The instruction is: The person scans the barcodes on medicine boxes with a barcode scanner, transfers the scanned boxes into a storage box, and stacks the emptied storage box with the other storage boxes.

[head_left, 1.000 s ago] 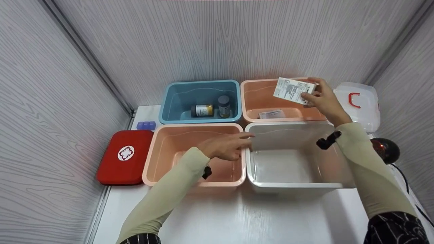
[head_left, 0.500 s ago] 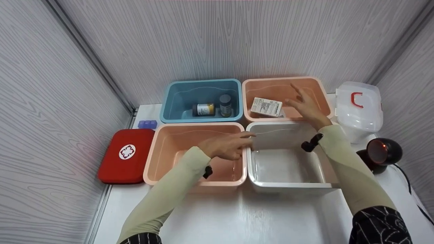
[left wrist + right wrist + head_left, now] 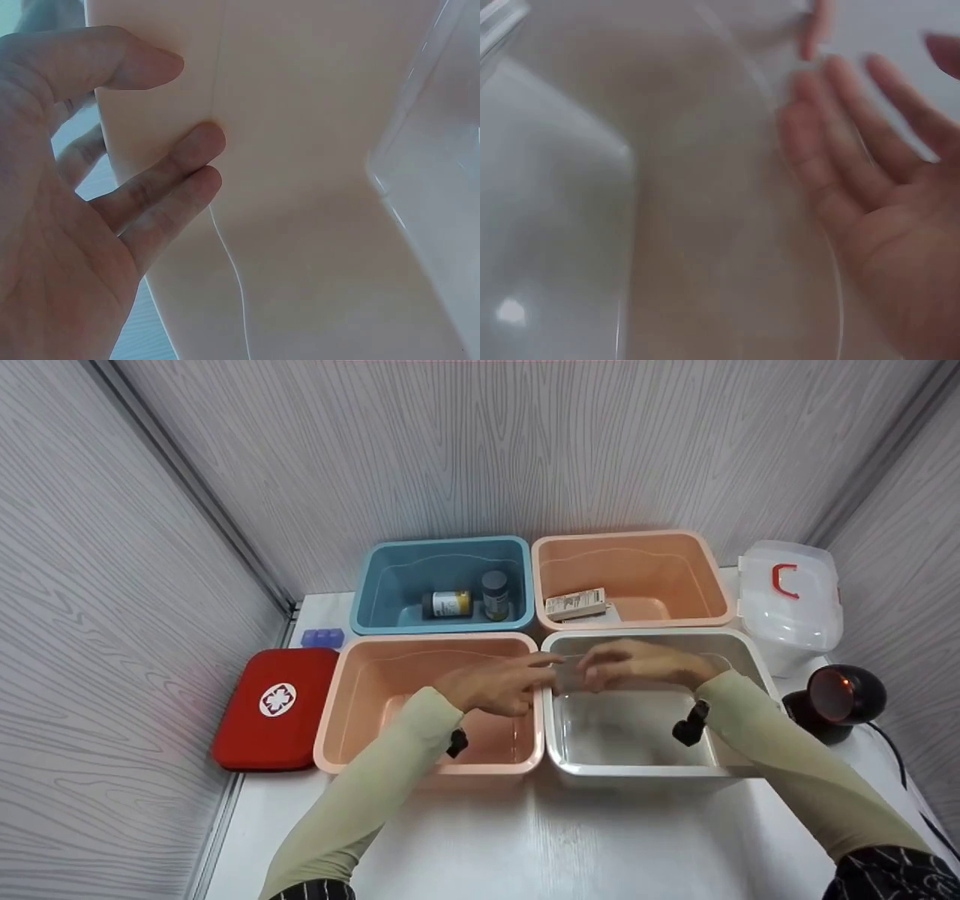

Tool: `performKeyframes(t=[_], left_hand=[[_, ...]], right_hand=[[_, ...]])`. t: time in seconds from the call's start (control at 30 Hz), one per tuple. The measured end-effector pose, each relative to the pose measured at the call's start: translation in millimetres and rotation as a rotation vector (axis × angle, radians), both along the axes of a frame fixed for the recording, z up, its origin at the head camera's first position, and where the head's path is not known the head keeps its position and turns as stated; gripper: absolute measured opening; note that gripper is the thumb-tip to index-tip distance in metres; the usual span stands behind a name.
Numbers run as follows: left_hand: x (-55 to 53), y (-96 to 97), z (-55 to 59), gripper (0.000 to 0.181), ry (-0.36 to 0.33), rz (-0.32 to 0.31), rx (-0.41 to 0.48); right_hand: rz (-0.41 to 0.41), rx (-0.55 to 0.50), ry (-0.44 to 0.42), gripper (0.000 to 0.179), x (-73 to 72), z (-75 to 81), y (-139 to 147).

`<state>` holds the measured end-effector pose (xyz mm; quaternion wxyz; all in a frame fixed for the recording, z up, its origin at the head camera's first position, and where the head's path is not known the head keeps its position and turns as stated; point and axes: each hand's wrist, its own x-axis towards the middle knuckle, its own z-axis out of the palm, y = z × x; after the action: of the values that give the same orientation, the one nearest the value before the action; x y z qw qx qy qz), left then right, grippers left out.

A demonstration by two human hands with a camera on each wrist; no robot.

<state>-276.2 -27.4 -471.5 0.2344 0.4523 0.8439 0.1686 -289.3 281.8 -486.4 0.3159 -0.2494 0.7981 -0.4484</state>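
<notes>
My left hand [image 3: 491,686] reaches over the front pink bin [image 3: 429,769] and rests at its right rim, fingers spread. In the left wrist view, two fingertips [image 3: 204,144] lie against the bin's inner wall, while other fingers pass beyond the rim. Above the back part of the white bin [image 3: 652,771], my right hand [image 3: 637,661] is empty, its fingers loosely bent and pointing toward the left hand. A white printed medicine box [image 3: 576,604] lies tilted on another flat white pack [image 3: 604,616] in the back pink bin [image 3: 645,540].
The blue bin [image 3: 442,544] contains a bottle with a white and yellow label [image 3: 450,604] and a dark-capped jar [image 3: 495,596]. To the left are a red first-aid case [image 3: 277,709] and a purple pill organizer [image 3: 322,638]. A clear lidded box [image 3: 791,596] and black lamp [image 3: 844,695] stand right.
My right hand has let go of the medicine box, which dropped into the back pink bin and settled at its left. The hand then came back over the white bin. My left hand stayed put.
</notes>
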Motion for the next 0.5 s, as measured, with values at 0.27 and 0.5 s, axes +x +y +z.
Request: performKeyframes(t=[0.27,0.5], left_hand=[[1.2,-0.6,-0.9,0.045,0.065,-0.042,0.017],[1.9,-2.3,-1.6,0.042,0.06,-0.026,0.023]], right_hand=[[0.408,0.413,-0.192,0.061,12.1,-51.0,-35.1],[0.442,0.579,-0.397,0.051,22.8,-58.1,-26.6]])
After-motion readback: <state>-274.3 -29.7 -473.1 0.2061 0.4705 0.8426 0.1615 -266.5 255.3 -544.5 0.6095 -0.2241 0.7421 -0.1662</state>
